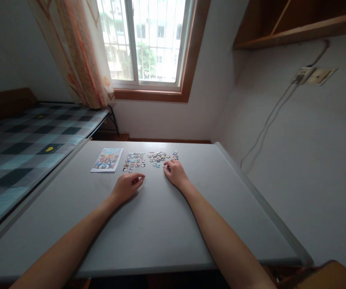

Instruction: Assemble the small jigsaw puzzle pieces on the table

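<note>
My right hand (175, 172) rests at the near right edge of a loose pile of small jigsaw puzzle pieces (160, 155). Its fingers are pinched together, with a pale puzzle piece (164, 165) at the tips. Lower and to the left, my left hand (127, 185) lies on its side on the table with thumb and fingertips drawn together; what they hold, if anything, is too small to make out. Just beyond it, more pieces are spread in loose rows (136, 160). A few pieces form a small group (175, 154) right of the pile.
A colourful picture sheet (107, 160) lies left of the pieces on the grey-white table (160, 224). A bed with a checked cover (49, 132) stands along the left side. A wall with a plugged-in cable (269, 118) borders the right; a window (148, 44) is ahead.
</note>
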The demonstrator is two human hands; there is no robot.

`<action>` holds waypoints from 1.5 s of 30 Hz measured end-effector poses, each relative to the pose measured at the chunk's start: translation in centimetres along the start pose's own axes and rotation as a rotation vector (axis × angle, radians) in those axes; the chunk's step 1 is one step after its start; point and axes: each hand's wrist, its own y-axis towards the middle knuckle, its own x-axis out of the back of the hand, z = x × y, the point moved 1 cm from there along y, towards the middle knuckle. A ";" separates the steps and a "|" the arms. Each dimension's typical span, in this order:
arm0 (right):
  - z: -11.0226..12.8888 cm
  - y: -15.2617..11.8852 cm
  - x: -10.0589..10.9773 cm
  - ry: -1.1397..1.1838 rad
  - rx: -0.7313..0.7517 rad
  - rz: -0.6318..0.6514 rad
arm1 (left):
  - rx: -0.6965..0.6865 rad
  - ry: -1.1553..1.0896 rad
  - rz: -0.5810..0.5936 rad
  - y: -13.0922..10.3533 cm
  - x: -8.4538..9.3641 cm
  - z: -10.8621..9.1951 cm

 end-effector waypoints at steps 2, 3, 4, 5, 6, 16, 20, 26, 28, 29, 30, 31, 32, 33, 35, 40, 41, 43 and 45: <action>-0.1 0.0 -0.1 0.008 -0.017 -0.009 | 0.002 0.001 0.003 0.0 0.0 0.0; -0.2 0.0 -0.1 0.016 -0.026 -0.011 | 0.004 0.002 0.005 0.0 0.0 0.0; -0.3 0.0 -0.2 0.027 -0.035 -0.013 | 0.006 0.003 0.005 0.0 0.0 0.0; -0.3 0.1 -0.2 0.042 -0.045 -0.014 | 0.009 0.005 0.007 0.0 0.0 0.1; -0.4 0.1 -0.2 0.061 -0.058 -0.016 | 0.012 0.005 0.009 0.0 0.0 0.1; -1.0 0.5 -0.6 0.205 -0.145 -0.064 | 0.008 0.002 0.014 0.0 -0.1 0.1; -1.1 0.5 -0.7 0.212 -0.175 -0.071 | 0.005 -0.005 0.015 0.0 -0.1 0.1; -1.1 0.6 -0.5 0.211 -0.204 -0.062 | 0.006 -0.011 0.010 0.0 -0.1 0.2; -1.2 0.6 -0.4 0.215 -0.206 -0.051 | 0.006 -0.013 0.011 0.0 -0.1 0.2; -1.2 0.6 -0.4 0.219 -0.209 -0.044 | 0.005 -0.013 0.012 0.0 -0.1 0.3; -1.2 0.7 -0.3 0.221 -0.213 -0.038 | 0.005 -0.012 0.014 0.0 -0.1 0.3; -1.2 0.7 -0.3 0.222 -0.218 -0.031 | 0.004 -0.011 0.015 0.0 -0.1 0.3; -1.2 0.7 -0.2 0.223 -0.223 -0.023 | 0.003 -0.009 0.017 0.0 -0.1 0.3; -1.2 0.7 -0.2 0.225 -0.224 -0.016 | 0.003 -0.006 0.014 0.0 -0.1 0.3; -1.2 0.6 -0.1 0.233 -0.210 -0.012 | 0.004 -0.002 0.016 0.0 -0.1 0.2; -0.9 0.5 -0.1 0.287 -0.134 -0.016 | 0.000 0.002 0.029 0.0 -0.1 0.1; -0.9 0.5 -0.1 0.298 -0.132 -0.017 | -0.001 0.000 0.028 0.0 -0.1 0.1; -0.9 0.5 -0.1 0.315 -0.143 -0.021 | -0.005 -0.002 0.026 0.0 -0.1 0.1; -0.9 0.5 0.0 0.328 -0.147 -0.023 | -0.008 -0.003 0.025 0.0 -0.1 0.1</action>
